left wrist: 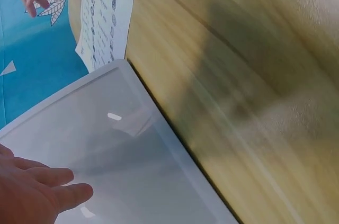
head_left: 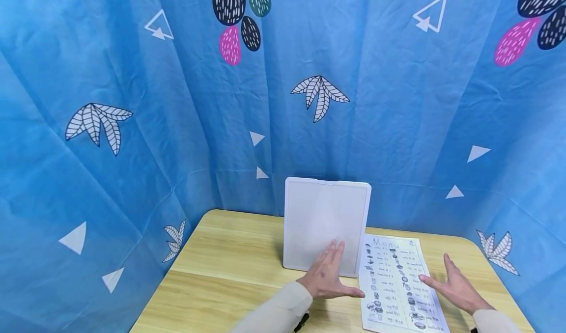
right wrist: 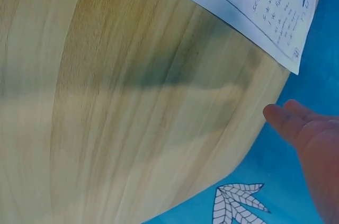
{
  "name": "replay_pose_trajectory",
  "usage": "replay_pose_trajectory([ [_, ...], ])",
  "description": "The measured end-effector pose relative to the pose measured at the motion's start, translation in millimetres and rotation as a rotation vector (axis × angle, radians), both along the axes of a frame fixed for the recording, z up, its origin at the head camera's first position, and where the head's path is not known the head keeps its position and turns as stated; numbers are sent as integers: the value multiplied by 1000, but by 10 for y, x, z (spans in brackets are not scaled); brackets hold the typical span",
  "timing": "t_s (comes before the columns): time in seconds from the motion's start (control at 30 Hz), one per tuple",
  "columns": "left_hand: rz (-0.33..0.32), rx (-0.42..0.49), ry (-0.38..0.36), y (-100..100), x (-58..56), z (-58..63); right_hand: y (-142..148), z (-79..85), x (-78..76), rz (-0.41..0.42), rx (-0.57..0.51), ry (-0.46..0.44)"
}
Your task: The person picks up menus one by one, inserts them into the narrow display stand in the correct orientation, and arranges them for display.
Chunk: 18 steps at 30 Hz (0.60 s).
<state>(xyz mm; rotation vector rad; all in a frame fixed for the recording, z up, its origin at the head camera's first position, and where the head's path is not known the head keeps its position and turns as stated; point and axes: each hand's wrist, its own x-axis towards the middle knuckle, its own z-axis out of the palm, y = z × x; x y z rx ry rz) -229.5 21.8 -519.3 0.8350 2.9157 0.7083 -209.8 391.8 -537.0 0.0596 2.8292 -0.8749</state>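
Note:
A white-framed board [head_left: 325, 220] with a pale blank face lies toward the back of the table. My left hand [head_left: 327, 276] is over its lower part, fingers straight and thumb spread toward the paper. In the left wrist view the fingers [left wrist: 74, 195] overlap the board's glossy surface [left wrist: 122, 144]. Right of the board is a white paper headed "Menu" [head_left: 400, 284], with two columns of small drawings and handwritten words. My right hand [head_left: 457, 286] hovers by the paper's right edge, fingers extended and thumb apart, holding nothing.
The light wooden table [head_left: 221, 264] has rounded back corners. A blue patterned curtain [head_left: 309, 146] hangs close behind it and along both sides. The paper's upper left edge meets the board's right side.

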Motion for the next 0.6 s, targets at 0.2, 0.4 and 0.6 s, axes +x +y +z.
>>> replay_pose_trajectory([
  [0.2,15,16,2,28,9,-61,-18,-15,-1,-3,-10,-24],
  [0.4,23,48,-30,67,34,-134,-35,-22,-14,-18,-24,-47],
  [0.6,28,54,-43,127,76,-200,-34,-49,-27,-28,-25,-65],
])
